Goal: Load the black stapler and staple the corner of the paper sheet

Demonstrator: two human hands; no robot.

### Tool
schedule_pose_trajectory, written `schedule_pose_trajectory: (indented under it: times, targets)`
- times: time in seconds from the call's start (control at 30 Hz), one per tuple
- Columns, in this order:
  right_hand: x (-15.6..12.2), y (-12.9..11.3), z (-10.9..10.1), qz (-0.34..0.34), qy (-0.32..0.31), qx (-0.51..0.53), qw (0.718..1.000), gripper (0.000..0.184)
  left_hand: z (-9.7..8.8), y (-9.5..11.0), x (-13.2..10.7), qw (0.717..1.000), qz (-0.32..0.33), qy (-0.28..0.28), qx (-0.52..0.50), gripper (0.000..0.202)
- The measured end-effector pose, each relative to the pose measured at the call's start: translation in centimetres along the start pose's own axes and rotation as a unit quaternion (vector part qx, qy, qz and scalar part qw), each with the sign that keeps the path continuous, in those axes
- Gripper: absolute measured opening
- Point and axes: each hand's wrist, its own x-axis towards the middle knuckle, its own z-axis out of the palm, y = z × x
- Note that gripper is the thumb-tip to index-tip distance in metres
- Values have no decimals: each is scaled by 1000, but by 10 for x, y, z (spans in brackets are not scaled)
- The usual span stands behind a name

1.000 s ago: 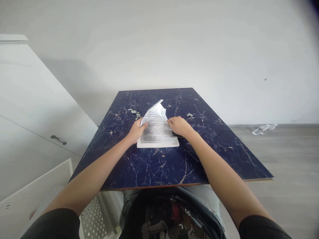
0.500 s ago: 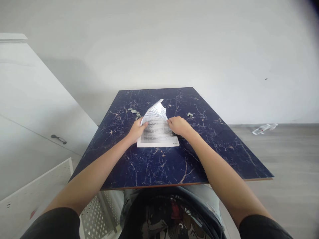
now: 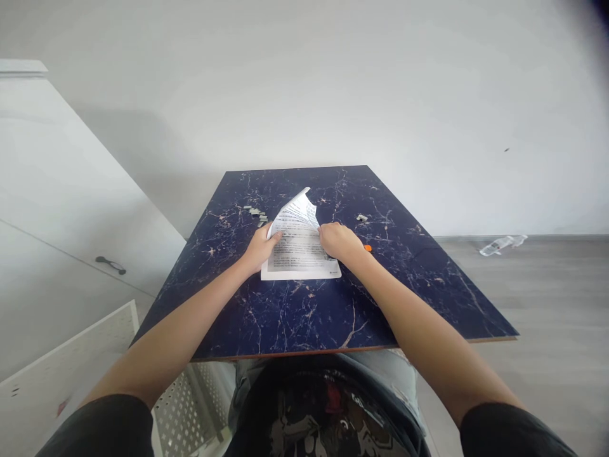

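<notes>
A printed sheet of paper [image 3: 297,251] lies over the middle of the dark table, its top curled up and its upper right edge creased and uneven. My left hand [image 3: 261,247] grips the sheet's left edge, thumb on top. On the opposite side, my right hand [image 3: 339,240] is closed, its fingertips pinching the paper's right edge. Something small and dark shows below the right-hand fingers; its kind is hidden. Just right of that wrist an orange piece [image 3: 368,248] peeks out, and I cannot tell whether it belongs to the dark thing.
Several small greyish strips [image 3: 255,212] are scattered beyond my left hand. Another small pale bit [image 3: 361,218] lies beyond the right one. The blue marbled table [image 3: 304,324] stands near a white wall. A clear plastic bottle [image 3: 499,245] lies on the floor at right; a white cabinet [image 3: 71,190] is at left.
My right hand has turned slightly, and the orange piece now shows beside its wrist. Less of the dark thing beneath it is visible. The left hand and paper stay nearly still.
</notes>
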Motion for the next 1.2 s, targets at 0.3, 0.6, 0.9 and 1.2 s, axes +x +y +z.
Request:
schedule_pose_trajectory:
  times: [0.3,0.6,0.9,1.2]
  targets:
    - [-2,-10,3,-7,-15,-18,1000,38,0,-4,2,1000,14,-3,2,42]
    - [5,0,4,-23,1,2,1000,36,-1,-4,2,1000,13,-10,0,46]
    - [6,26,-11,57,40,109,992,47,-1,-5,1,1000,12,-11,-5,47]
    - [8,30,-12,98,6,85,992,47,-5,-4,2,1000,6,-11,-4,47]
